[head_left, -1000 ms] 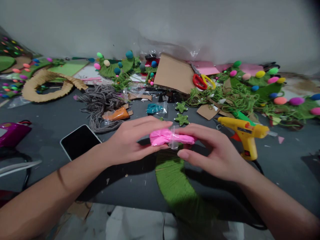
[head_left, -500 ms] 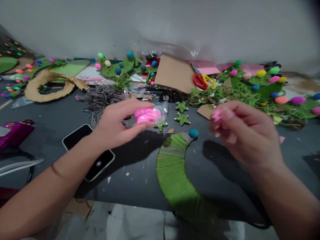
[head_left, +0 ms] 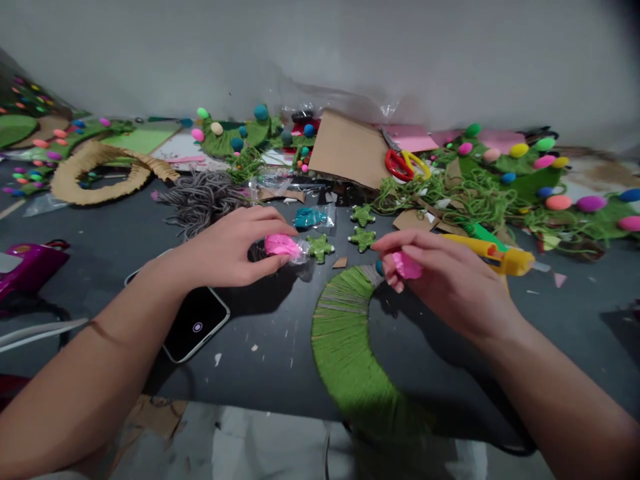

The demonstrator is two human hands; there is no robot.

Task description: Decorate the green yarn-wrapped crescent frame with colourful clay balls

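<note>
My left hand [head_left: 235,247] pinches a bright pink lump of modelling clay in clear plastic wrap [head_left: 283,247], held low over the table. In the fingers of my right hand [head_left: 445,280] sits a smaller piece of pink clay [head_left: 407,265]. Below and between the hands lies a curved form wrapped in green yarn [head_left: 350,340], with a grey yarn band near its upper end. A blue ball [head_left: 379,268] at that tip is mostly hidden by my right fingers. Three green stars [head_left: 362,239] with white tips and a wrapped teal piece of clay [head_left: 310,217] lie just beyond.
A yellow glue gun [head_left: 517,260] lies behind my right hand. Red and yellow scissors [head_left: 400,165] rest against cardboard [head_left: 347,150]. Grey yarn [head_left: 200,197], green yarn scraps [head_left: 460,193] and a paper-wrapped ring [head_left: 95,180] line the back. A phone [head_left: 200,327] lies under my left forearm.
My right hand has moved left and down with its pink clay, uncovering the yellow glue gun. My left hand has shifted slightly left and lower, so the teal packet now shows.
</note>
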